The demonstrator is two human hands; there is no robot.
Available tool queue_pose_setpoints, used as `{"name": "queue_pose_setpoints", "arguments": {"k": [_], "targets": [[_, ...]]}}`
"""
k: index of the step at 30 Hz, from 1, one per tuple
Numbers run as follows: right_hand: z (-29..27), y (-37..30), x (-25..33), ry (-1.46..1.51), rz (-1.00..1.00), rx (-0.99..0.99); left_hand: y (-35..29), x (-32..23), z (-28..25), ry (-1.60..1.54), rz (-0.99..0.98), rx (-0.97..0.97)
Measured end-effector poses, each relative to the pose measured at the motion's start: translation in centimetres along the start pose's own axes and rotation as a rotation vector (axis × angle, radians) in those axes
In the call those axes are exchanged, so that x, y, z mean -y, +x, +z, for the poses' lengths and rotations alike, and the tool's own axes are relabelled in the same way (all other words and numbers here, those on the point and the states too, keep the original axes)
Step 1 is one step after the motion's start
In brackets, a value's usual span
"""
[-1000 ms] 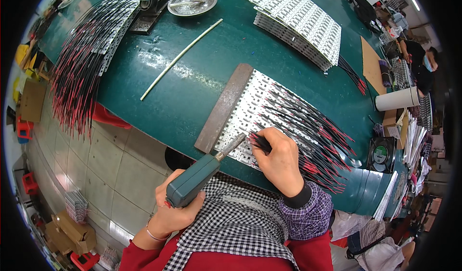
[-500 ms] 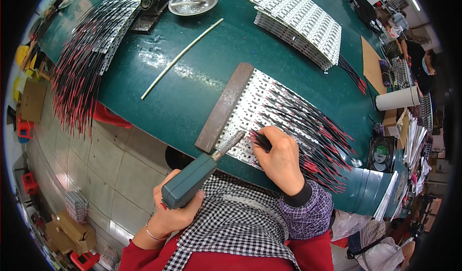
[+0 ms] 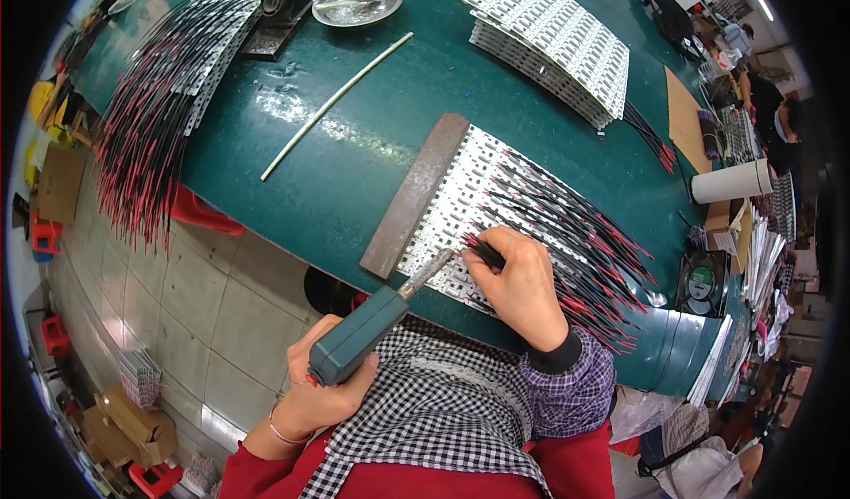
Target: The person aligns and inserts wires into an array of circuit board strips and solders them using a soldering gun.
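Note:
A green-handled soldering iron (image 3: 359,335) is gripped in my left hand (image 3: 329,384), its worn metal tip resting at or just over a white circuit board panel (image 3: 443,211). Close by that tip, my right hand (image 3: 522,282) pinches short black wires (image 3: 482,249) with red ends against the board. Several rows of black-and-red wires (image 3: 575,233) stick out from the panel toward the right, past my right hand. Along the panel's left edge lies a brown flat bar (image 3: 414,196). My fingertips partly hide the spot where the pinched wires meet the board.
Stacked white panels (image 3: 549,43) stand at the back right. Wired panels (image 3: 150,118) hang over the table's left edge. A metal dish (image 3: 357,3), a black stand (image 3: 276,25) and a pale stick (image 3: 336,107) lie farther back. A small fan (image 3: 702,282) sits at right; another person (image 3: 775,118) is beyond.
The soldering iron and my left hand have shifted slightly right. My right hand has moved a little right, still pinching the wires.

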State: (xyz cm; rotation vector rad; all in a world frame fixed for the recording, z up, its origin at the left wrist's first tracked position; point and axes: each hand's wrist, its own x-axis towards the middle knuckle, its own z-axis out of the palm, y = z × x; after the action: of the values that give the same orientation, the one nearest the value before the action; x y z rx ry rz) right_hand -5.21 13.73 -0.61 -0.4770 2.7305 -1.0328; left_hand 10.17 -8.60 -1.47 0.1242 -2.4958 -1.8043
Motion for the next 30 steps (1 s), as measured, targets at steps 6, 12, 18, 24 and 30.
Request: {"name": "queue_pose_setpoints", "arguments": {"k": [6, 12, 18, 24, 30], "targets": [[-0.1, -0.1, -0.2, -0.004, -0.025, 0.04, -0.8, -0.8, -0.5, -0.038, -0.141, -0.029], [-1.4, -1.1, 0.1, 0.105, -0.185, -0.088, -0.7, -0.3, -0.1, -0.094, -0.045, -0.131], [-1.3, -2.1, 1.6, 0.172, -0.17, -0.086, -1.5, 0.3, 0.0, -0.123, -0.086, -0.175], [0.7, -2.3, 0.3, 0.061, -0.027, -0.024, -1.8, 0.2, 0.0, -0.186, -0.136, -0.166], [1.0, -2.2, 0.3, 0.041, -0.032, -0.016, -1.5, -0.2, -0.3, -0.124, -0.103, -0.069]]}}
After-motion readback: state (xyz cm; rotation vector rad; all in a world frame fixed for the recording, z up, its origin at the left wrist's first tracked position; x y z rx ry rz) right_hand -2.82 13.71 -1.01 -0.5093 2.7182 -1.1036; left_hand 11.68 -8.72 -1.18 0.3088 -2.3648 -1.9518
